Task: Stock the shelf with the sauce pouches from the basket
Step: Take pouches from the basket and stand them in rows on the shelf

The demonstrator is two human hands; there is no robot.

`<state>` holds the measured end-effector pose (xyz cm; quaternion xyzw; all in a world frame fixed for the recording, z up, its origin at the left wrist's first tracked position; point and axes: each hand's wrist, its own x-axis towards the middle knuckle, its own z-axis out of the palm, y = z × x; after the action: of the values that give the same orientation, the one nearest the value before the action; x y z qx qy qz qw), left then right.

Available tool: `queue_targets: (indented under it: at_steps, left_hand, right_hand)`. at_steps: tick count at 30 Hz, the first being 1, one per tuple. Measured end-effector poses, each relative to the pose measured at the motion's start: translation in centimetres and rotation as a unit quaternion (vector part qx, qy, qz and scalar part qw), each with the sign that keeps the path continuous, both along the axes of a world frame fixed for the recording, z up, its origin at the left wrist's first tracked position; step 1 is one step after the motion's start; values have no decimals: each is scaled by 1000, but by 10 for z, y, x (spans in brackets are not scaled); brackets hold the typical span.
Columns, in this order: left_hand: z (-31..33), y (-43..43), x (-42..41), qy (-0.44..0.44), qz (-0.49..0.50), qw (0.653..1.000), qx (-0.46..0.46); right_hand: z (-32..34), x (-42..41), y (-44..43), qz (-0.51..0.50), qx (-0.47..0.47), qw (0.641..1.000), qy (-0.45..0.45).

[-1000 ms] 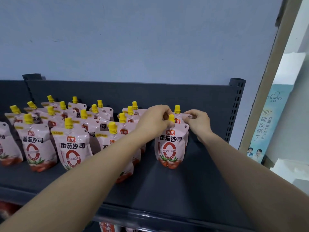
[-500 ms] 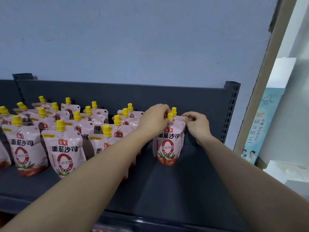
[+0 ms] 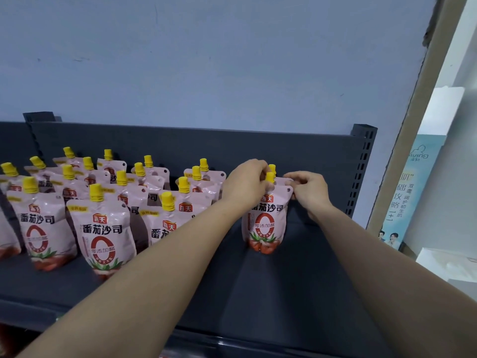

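From my head camera, looking down at the dark grey shelf (image 3: 296, 280), both my bare arms reach forward. My left hand (image 3: 245, 187) is closed around the top of one sauce pouch (image 3: 264, 223), fingers pinching at its yellow cap (image 3: 270, 177). My right hand (image 3: 308, 191) pinches the pouch's upper right corner, beside the small punched hole. This pouch stands upright on the shelf floor, well apart from the front edge and near the right end of the shelf. Directly behind it a second yellow cap (image 3: 272, 167) pokes up, so another pouch stands there, almost wholly hidden.

To the left stands the group of stocked pouches (image 3: 105, 233), all upright in loose rows running back toward the shelf's rear panel (image 3: 284, 151). I count about sixteen yellow caps in that group, though the leftmost ones are cut off by the frame edge, so the count is not firm. With the two at my hands, that makes about eighteen pouches in sight. Each is pink with a red ring and tomatoes printed on the front.

The shelf holds only these pouches. The basket is not in view. Beyond the shelf's perforated upright (image 3: 361, 174), on the right, a pale blue poster (image 3: 405, 192) leans by a doorway.
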<state>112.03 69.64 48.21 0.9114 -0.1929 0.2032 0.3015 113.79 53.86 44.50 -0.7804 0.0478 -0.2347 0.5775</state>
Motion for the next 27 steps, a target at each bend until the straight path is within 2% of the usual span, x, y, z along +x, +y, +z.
queue_targets:
  at_steps: [9, 18, 21, 24, 27]
  left_hand:
    - [4, 6, -3, 11, -23, 999, 24]
    - [30, 31, -21, -34, 12, 989, 144]
    - [45, 47, -33, -69, 54, 974, 211]
    - [61, 66, -48, -121, 118, 940, 296]
    - [71, 92, -68, -137, 165, 918, 332]
  right_hand:
    - [1, -8, 2, -20, 2, 1000, 10]
    - [26, -30, 11, -94, -198, 975, -35]
    - [40, -40, 23, -98, -250, 960, -80]
    - [56, -55, 42, -79, -300, 943, -122]
    - [67, -70, 66, -34, -343, 929, -136]
